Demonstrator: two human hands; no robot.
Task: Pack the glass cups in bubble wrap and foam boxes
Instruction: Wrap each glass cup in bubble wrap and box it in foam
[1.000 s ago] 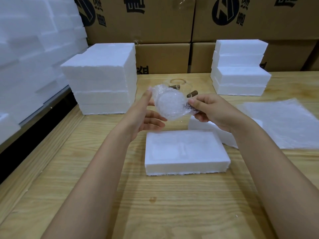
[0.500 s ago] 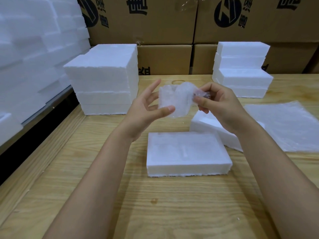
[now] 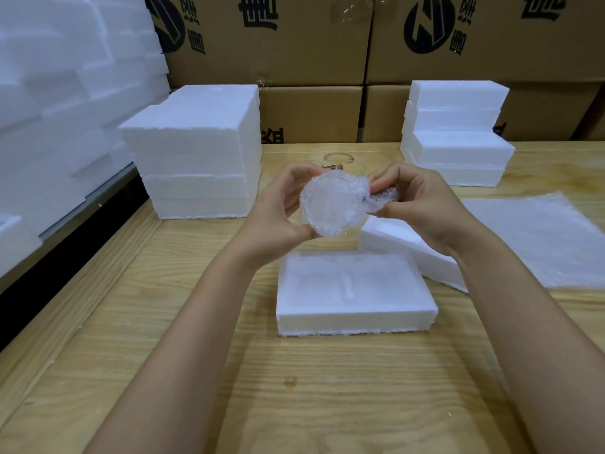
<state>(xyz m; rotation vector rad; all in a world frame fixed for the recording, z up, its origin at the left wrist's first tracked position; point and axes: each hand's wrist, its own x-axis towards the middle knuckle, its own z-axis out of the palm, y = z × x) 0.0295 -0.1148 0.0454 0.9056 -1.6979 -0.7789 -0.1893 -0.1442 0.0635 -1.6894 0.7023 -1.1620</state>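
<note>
Head view looks down on both hands raised above the wooden table [image 3: 294,388], close together and both gripping one bubble-wrapped glass cup [image 3: 334,204] between them. The left hand [image 3: 275,211] curls round the cup's round end, thumb below and fingers over the top, and that end faces the camera. The right hand [image 3: 422,208] pinches the bunched wrap on the cup's other side, where something dark shows through the film; I cannot tell what it is. Directly beneath the hands lies an open foam box [image 3: 353,290], flat on the table, with shallow recesses moulded in its upper face. Just under the right wrist a second foam piece [image 3: 393,239] lies beside that box, and beyond the right forearm a sheet of bubble wrap [image 3: 540,237] is spread flat. Past the left hand stands a tall foam stack [image 3: 196,158]; past the right hand, a smaller stepped foam pile [image 3: 458,136]. Cardboard cartons [image 3: 311,113] with black print line the far side beyond both hands.
</note>
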